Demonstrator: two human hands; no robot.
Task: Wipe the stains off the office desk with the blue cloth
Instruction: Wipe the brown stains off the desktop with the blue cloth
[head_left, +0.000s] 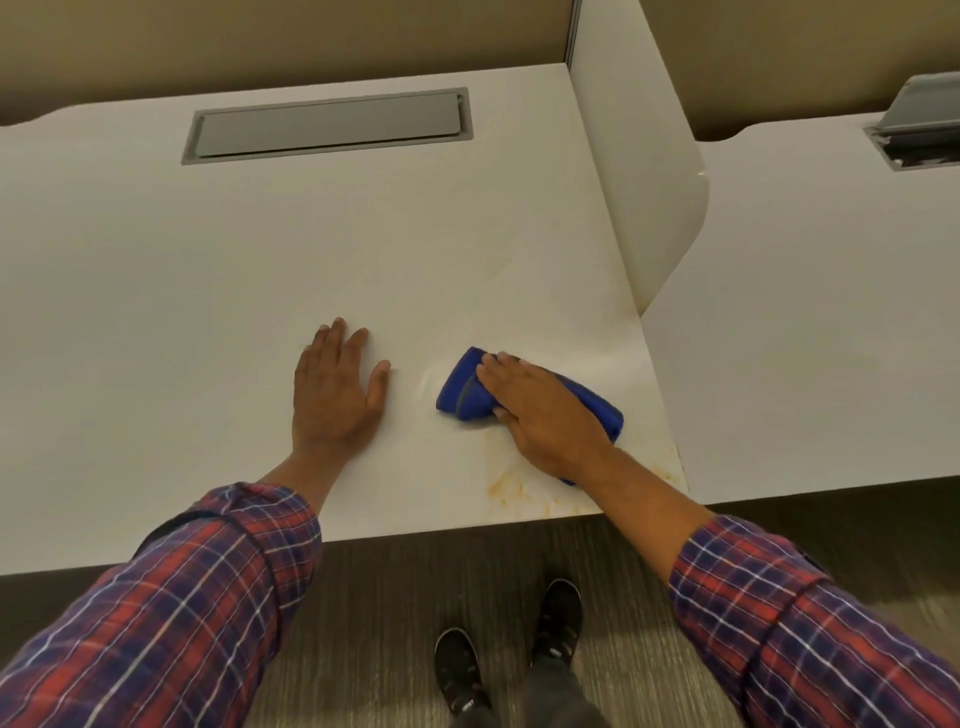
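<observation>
Blue cloth (462, 395) under flat right hand (540, 415); left hand (337, 395) spread on desk (208, 260)

You see soft, warm, even light on the white table (208, 260), with no hard glare. Only faint shadows sit under your hands. The wide lens bends the table edges. Your plaid sleeves (171, 613) and the floor (374, 597) look a bit blurry.

The left hand (335, 387) lies flat on the desk (208, 260). To its right, the right hand (540, 415) lies on the cloth (462, 392). Stains (514, 486) are near, by the desk edge. A hatch (327, 127) is far back.
</observation>
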